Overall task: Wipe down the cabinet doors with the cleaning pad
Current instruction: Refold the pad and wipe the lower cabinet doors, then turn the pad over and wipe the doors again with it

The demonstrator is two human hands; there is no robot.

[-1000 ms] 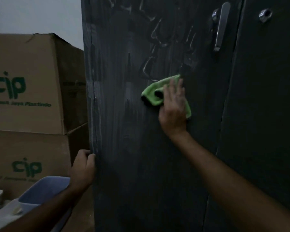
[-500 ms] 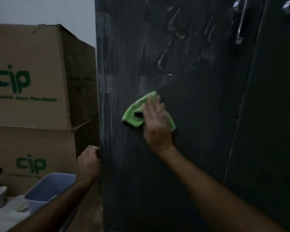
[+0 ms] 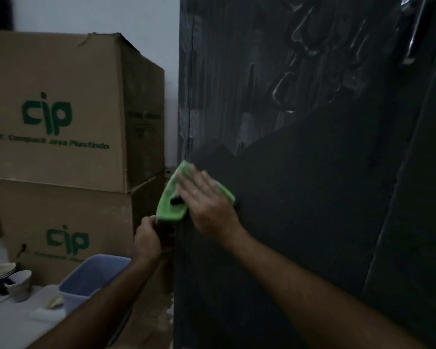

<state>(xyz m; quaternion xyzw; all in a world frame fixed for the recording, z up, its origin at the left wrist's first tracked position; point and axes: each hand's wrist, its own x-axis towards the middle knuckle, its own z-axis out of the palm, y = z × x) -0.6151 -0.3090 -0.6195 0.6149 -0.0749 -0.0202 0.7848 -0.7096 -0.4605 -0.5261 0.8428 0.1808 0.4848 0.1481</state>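
Since half a second ago the cleaning pad (image 3: 173, 197) has slid left and down to the door's left edge. Dark cabinet door (image 3: 300, 197): smeared streaks above, a wiped matte patch beside the pad. Two stacked cardboard boxes (image 3: 61, 117) to the left. Blue tub (image 3: 91, 278) low down, cups (image 3: 10, 280) near it. Right hand (image 3: 207, 205) flat, fingers straight, pressing the green pad against the door. Left hand (image 3: 147, 239) curled at the door edge just below, apparently gripping it; dim light.

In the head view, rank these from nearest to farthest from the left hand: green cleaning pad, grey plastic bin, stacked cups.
1. Green cleaning pad, just above the left hand, at the door edge.
2. Grey plastic bin, below, to its left.
3. Stacked cups, far left on the counter.
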